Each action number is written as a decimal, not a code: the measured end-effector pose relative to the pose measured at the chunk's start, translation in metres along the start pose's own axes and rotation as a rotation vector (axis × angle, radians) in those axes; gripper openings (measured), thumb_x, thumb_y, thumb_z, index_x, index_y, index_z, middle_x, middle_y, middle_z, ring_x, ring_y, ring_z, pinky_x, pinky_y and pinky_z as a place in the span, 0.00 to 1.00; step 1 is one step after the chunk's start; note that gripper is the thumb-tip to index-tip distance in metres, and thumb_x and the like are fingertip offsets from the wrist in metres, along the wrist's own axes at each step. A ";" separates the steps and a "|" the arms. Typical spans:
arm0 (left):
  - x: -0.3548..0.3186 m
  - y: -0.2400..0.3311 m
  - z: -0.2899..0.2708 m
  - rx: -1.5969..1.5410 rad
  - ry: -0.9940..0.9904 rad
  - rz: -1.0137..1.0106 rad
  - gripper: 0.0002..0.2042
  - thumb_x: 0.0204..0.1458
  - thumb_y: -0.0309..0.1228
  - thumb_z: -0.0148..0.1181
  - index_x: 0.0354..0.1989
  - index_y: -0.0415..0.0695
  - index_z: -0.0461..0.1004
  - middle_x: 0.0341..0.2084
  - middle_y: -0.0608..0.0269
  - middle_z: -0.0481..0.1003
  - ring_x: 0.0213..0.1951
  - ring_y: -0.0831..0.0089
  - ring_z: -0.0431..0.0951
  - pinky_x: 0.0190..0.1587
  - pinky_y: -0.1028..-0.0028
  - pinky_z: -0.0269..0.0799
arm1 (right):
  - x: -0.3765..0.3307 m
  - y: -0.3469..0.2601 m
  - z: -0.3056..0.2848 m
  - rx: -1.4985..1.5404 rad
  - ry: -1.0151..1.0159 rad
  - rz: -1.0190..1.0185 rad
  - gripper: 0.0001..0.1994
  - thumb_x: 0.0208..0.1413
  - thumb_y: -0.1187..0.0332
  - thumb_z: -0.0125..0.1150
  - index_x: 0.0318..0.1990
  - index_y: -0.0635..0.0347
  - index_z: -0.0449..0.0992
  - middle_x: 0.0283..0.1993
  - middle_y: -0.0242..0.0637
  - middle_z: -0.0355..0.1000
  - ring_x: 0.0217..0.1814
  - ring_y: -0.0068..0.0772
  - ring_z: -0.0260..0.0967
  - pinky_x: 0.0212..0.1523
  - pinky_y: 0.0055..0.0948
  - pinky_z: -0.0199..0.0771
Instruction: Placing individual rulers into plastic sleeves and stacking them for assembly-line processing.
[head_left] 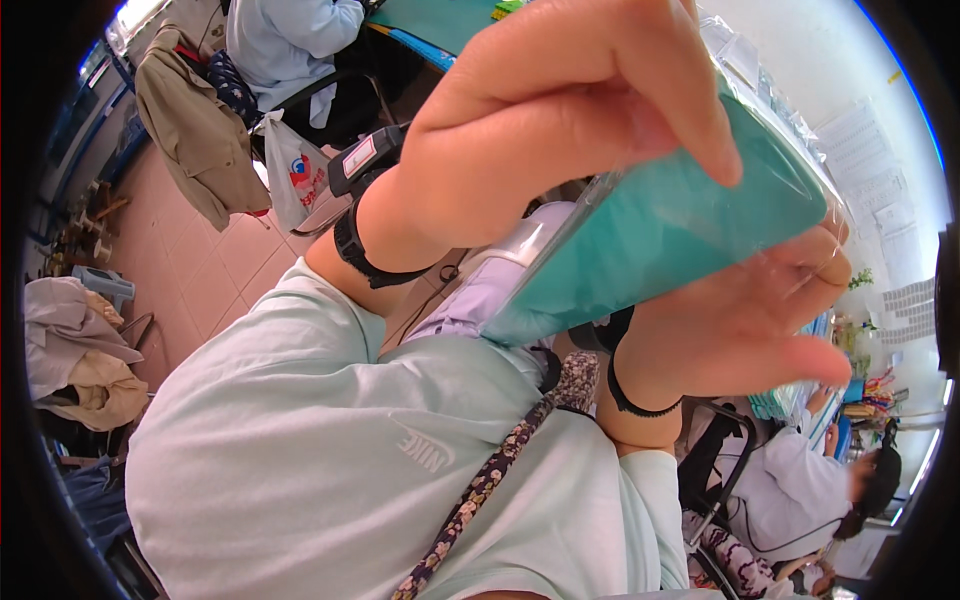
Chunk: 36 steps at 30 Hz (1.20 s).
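A teal sheet in clear, shiny plastic film [650, 235] is held up slantwise in front of my chest. My left hand [590, 100] is closed at its upper edge, fingers bent and thumb against the film. Lower right, my right hand [745, 310] lies against the packet's underside, partly seen through the film. Its fingers curl at the packet's right edge, while the thumb sticks out apart. Each wrist wears a black strap; the left one carries a black device [368, 160]. The packet's far side is hidden.
A seated person in light blue [290, 50] is at upper left by a teal table [425, 22]. A brown jacket [195, 125] and white plastic bag [293, 170] hang nearby. Another person [790, 490] sits at lower right. A patterned lanyard [480, 490] crosses my shirt.
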<state>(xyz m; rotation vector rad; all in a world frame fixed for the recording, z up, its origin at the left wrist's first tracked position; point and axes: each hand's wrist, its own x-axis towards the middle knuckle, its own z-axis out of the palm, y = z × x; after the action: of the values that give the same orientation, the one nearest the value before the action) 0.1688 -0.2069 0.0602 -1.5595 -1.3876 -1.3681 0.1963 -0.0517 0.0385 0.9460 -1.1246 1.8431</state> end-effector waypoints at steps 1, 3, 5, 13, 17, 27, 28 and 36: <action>-0.001 0.000 0.007 -0.147 0.123 -0.025 0.05 0.44 0.21 0.56 0.30 0.39 0.77 0.24 0.66 0.60 0.29 0.74 0.57 0.37 0.74 0.52 | 0.001 0.001 -0.004 -0.215 -0.039 -0.059 0.27 0.62 0.41 0.31 0.36 0.61 0.61 0.40 0.39 0.60 0.47 0.33 0.60 0.53 0.37 0.61; 0.000 -0.002 0.013 -0.292 0.246 -0.052 0.05 0.43 0.20 0.55 0.28 0.38 0.77 0.24 0.65 0.60 0.29 0.74 0.57 0.37 0.74 0.52 | 0.002 0.001 -0.007 -0.430 -0.079 -0.116 0.25 0.64 0.45 0.31 0.32 0.60 0.60 0.36 0.37 0.60 0.42 0.30 0.60 0.50 0.35 0.61; 0.003 -0.005 0.014 -0.389 0.221 0.029 0.05 0.43 0.22 0.54 0.25 0.38 0.77 0.24 0.65 0.60 0.29 0.74 0.57 0.37 0.73 0.52 | 0.004 -0.001 -0.010 -0.599 -0.148 -0.162 0.18 0.64 0.51 0.37 0.31 0.57 0.59 0.36 0.37 0.59 0.38 0.26 0.54 0.41 0.27 0.57; -0.007 -0.010 0.004 -0.431 0.160 -0.140 0.05 0.43 0.23 0.51 0.21 0.42 0.73 0.25 0.66 0.59 0.31 0.73 0.56 0.38 0.74 0.49 | 0.001 0.000 -0.010 -0.702 -0.134 -0.258 0.15 0.64 0.56 0.37 0.29 0.55 0.58 0.31 0.30 0.60 0.37 0.26 0.52 0.39 0.27 0.56; 0.001 -0.016 -0.002 -0.399 -0.001 -0.060 0.05 0.44 0.23 0.51 0.20 0.43 0.72 0.25 0.68 0.57 0.31 0.73 0.56 0.38 0.74 0.48 | -0.006 -0.002 -0.010 -0.714 -0.058 -0.154 0.15 0.64 0.57 0.36 0.28 0.55 0.58 0.30 0.30 0.60 0.36 0.26 0.53 0.38 0.27 0.56; 0.004 -0.029 -0.003 -0.467 -0.043 0.107 0.08 0.46 0.31 0.54 0.20 0.42 0.74 0.29 0.66 0.55 0.32 0.73 0.56 0.37 0.76 0.48 | -0.007 0.001 0.007 -0.595 0.104 -0.125 0.16 0.64 0.59 0.33 0.28 0.59 0.60 0.28 0.37 0.62 0.27 0.27 0.56 0.32 0.27 0.57; 0.007 -0.033 -0.004 -0.398 -0.065 0.203 0.08 0.46 0.30 0.55 0.20 0.42 0.75 0.29 0.66 0.55 0.32 0.73 0.56 0.37 0.75 0.48 | -0.008 0.002 0.006 -0.623 0.145 -0.115 0.16 0.64 0.59 0.33 0.30 0.60 0.61 0.29 0.37 0.63 0.27 0.28 0.58 0.32 0.27 0.58; 0.012 -0.027 0.000 -0.241 0.000 0.328 0.03 0.44 0.25 0.60 0.20 0.43 0.77 0.28 0.66 0.54 0.31 0.73 0.56 0.35 0.74 0.46 | -0.007 -0.003 -0.009 -0.751 0.067 -0.102 0.11 0.62 0.65 0.38 0.43 0.65 0.59 0.39 0.47 0.63 0.35 0.41 0.61 0.38 0.36 0.62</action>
<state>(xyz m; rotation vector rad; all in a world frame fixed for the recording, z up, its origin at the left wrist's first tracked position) 0.1414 -0.1969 0.0670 -1.8473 -0.9375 -1.3648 0.2002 -0.0442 0.0303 0.4812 -1.5288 1.1936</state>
